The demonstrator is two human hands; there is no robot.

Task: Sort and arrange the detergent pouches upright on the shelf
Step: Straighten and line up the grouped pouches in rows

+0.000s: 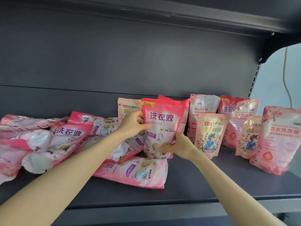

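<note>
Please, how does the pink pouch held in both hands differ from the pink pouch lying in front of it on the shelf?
The held pouch is upright; the front pouch lies flat on the shelf. The left hand and right hand grip the held pouch; no hand touches the front pouch. Lettering reads level on the held pouch, sideways on the front pouch. Both share the same pink design.

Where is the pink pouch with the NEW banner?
In the head view the NEW pouch stands upright on the shelf, held by left hand and right hand, left of the floral pouch, behind a flat pouch.
</note>
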